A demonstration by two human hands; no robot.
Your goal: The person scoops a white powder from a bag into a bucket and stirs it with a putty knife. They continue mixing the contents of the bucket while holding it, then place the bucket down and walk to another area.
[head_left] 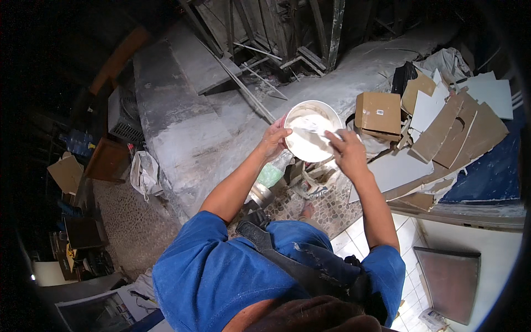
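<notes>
In front of me, a round white bucket (pixel 313 102) is tipped so that its inside shows. A white material (pixel 307 146) lies in it, too bright to tell whether powder or paste. My left hand (pixel 274 139) grips the bucket's left side, its thumb over the rim. At the right rim, my right hand (pixel 349 154) has its fingers curled and reaching over the opening. A pale, narrow shape runs from those fingers into the bucket; its kind is not clear. Below my left hand is a clear plastic bottle (pixel 270 175) with something green.
A grey, dusty slab (pixel 182 138) spreads ahead and left. A cardboard box (pixel 378 113) and torn cardboard sheets (pixel 451 133) are piled on the right. Metal frames (pixel 276 33) stand at the back. A white bag (pixel 145 172) lies at left, and a dark panel (pixel 449 282) at lower right.
</notes>
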